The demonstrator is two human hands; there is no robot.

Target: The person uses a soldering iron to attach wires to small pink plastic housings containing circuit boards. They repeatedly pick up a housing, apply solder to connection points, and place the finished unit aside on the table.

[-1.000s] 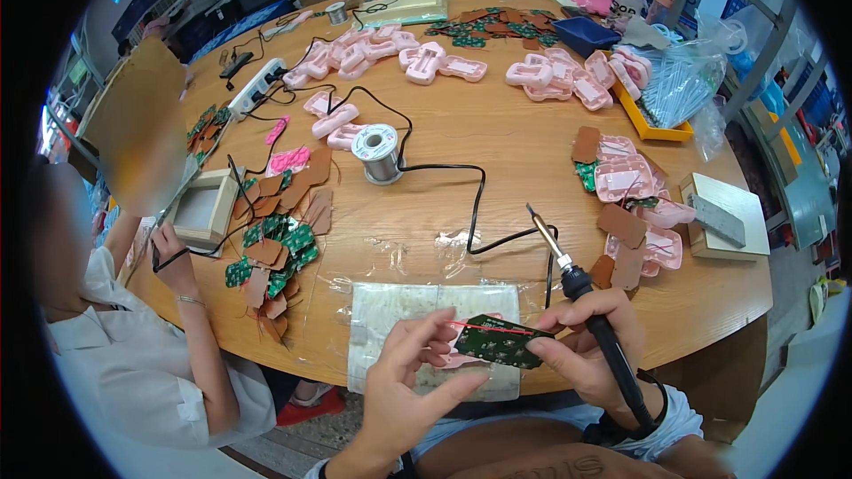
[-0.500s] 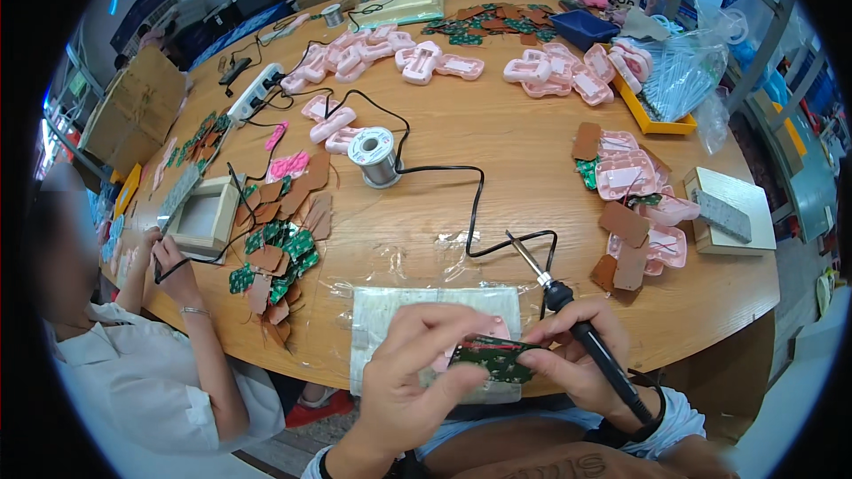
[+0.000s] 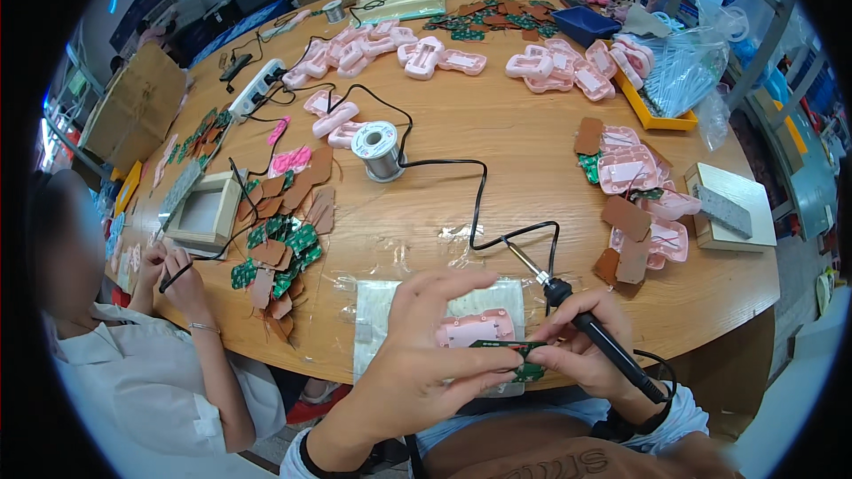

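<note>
A small green circuit board (image 3: 532,372) is held between my two hands above a pale work pad (image 3: 371,324). My left hand (image 3: 413,368) pinches the board's left part with thumb and a finger, the other fingers raised. My right hand (image 3: 581,346) grips the board's right end with its fingertips. That same hand also holds a black-handled soldering iron (image 3: 611,355), its metal tip pointing away to the upper left. Behind the board, a pink plastic shell (image 3: 475,328) lies on the pad. My fingers cover part of the board.
A solder wire spool (image 3: 376,153) stands mid-table, with the iron's black cord (image 3: 444,162) running past it. Boards and brown pieces (image 3: 277,257) are heaped at left. Pink shells (image 3: 626,168) and a wooden block (image 3: 728,210) sit at right. A co-worker's hands (image 3: 173,279) work at left.
My left hand has moved right and closed on the board, which is now tilted more edge-on. The pink shell on the pad shows more plainly.
</note>
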